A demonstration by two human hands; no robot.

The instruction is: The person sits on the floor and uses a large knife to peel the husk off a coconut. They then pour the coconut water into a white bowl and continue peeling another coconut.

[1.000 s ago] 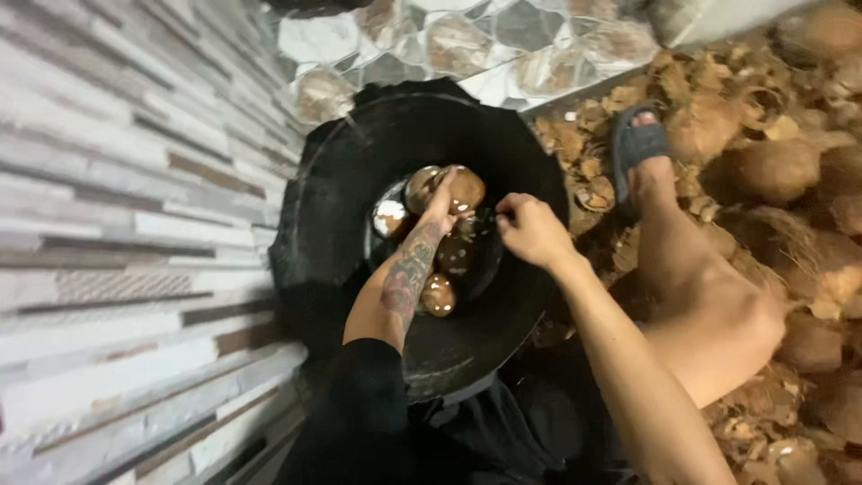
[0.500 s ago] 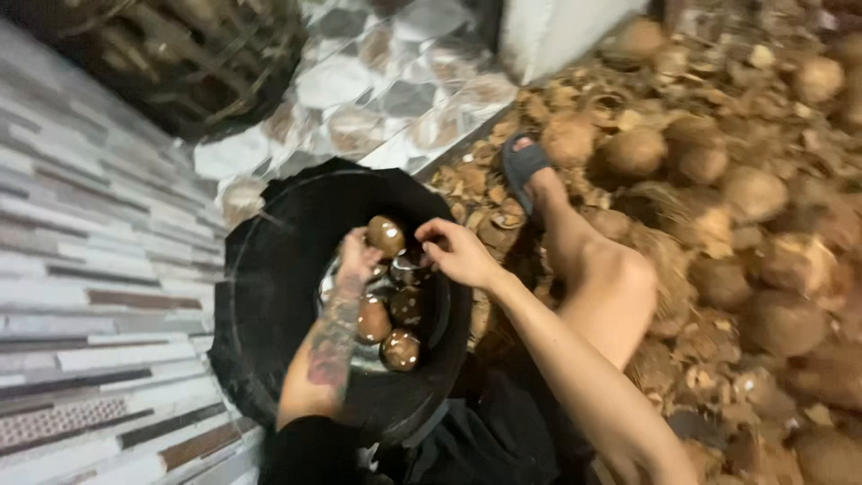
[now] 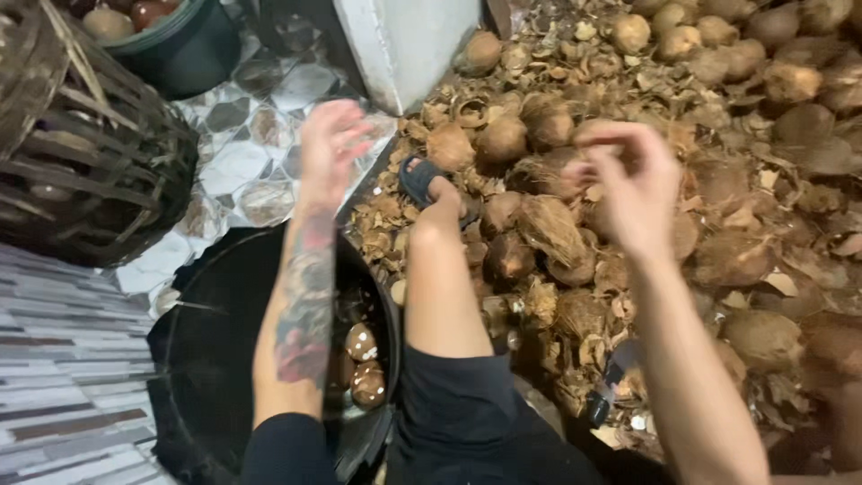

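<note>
**Both hands lifted and empty above a heap of coconuts**

Your left hand (image 3: 330, 148), blurred, is raised with fingers spread loosely and nothing in it; its tattooed forearm crosses over the round black plastic tub (image 3: 211, 359) below. Inside that tub lie smooth, brown peeled coconuts with pale patches (image 3: 362, 343), just beside your forearm. Your right hand (image 3: 633, 184) hangs over the pile, fingers curled downward in a loose claw, also holding nothing. Nearest beneath it sits a rough, fibrous brown husked coconut (image 3: 549, 229), among a wide heap of round hairy coconuts and curled shell scraps (image 3: 772, 224) covering the floor. Your bare knee rises between your arms, and your foot in a dark slipper (image 3: 420, 180) rests at the pile's edge. At the upper left stands a woven dark wicker basket (image 3: 81, 144) on pale patterned tiles.
</note>
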